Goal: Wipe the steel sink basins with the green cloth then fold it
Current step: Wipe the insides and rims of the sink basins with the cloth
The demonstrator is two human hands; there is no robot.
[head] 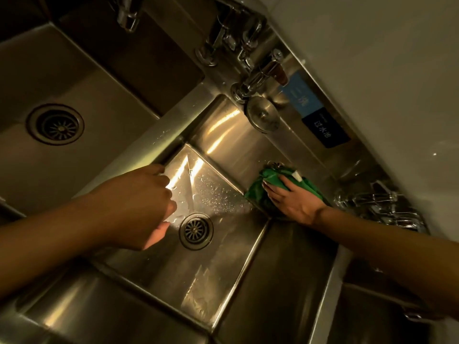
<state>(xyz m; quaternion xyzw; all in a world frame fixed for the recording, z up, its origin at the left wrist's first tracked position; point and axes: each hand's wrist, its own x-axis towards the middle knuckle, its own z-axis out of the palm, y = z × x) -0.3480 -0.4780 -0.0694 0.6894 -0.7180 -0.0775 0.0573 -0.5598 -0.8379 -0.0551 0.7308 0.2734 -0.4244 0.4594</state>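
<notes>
Left hand [146, 202]: forearm comes in from lower left and hovers over the middle basin [211, 281], just beside the drain [196, 230]. Fingers curled into a loose fist, nothing in them. Water droplets on the basin floor between the hands. Green cloth [255, 192] bunched in the basin's far right corner. Right hand [293, 197]: arm in from the right, palm down, fingers straight and spread, pressing on the cloth.

Showing two steel basins: left basin [106, 95], centre basin [223, 269]. Carrying two drains, one per basin: left drain [56, 124], centre drain [196, 230]. Also showing two labels, blue label [299, 98] and dark label [325, 131]; one green cloth [257, 187]; one round steel lid [263, 117]; two hands, left hand [139, 202] and right hand [295, 199]. Tap fittings [260, 75] crowding together, defying a count.
</notes>
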